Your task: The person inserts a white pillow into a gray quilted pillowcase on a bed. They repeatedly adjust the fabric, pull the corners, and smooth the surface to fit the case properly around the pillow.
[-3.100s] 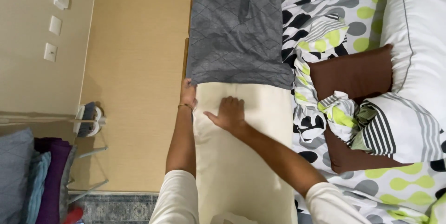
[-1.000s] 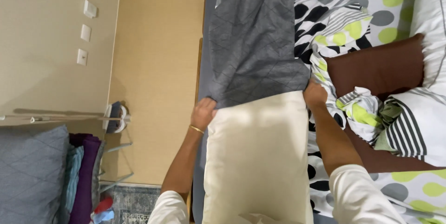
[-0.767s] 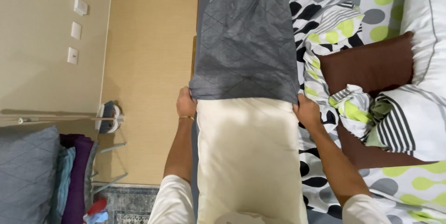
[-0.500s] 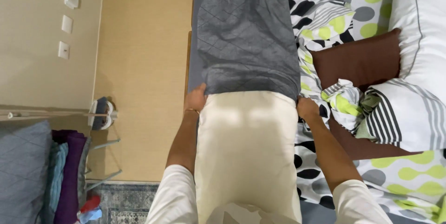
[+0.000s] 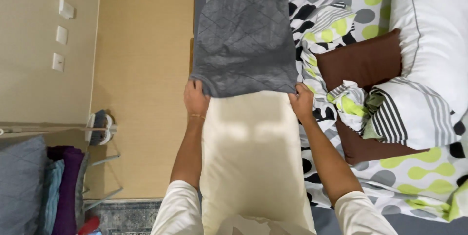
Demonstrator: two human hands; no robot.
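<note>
A long cream pillow (image 5: 253,162) stretches from my body toward the bed. Its far end sits inside a grey quilted pillowcase (image 5: 246,35). My left hand (image 5: 196,99) grips the left corner of the pillowcase's open edge. My right hand (image 5: 302,103) grips the right corner of that edge. Both hands hold the fabric at the sides of the pillow, with the case's edge running straight between them.
A bed with a black, white and green patterned cover (image 5: 414,176) lies to the right, with a brown cushion (image 5: 365,62), a striped pillow (image 5: 409,113) and a white pillow (image 5: 434,25). Folded clothes (image 5: 58,191) and a rack stand at the left by the beige wall (image 5: 29,45).
Earlier my right hand lay flat on the pillow; then both hands took the pillowcase's corners. The case's edge has shifted a little along the pillow, and the view has moved slightly.
</note>
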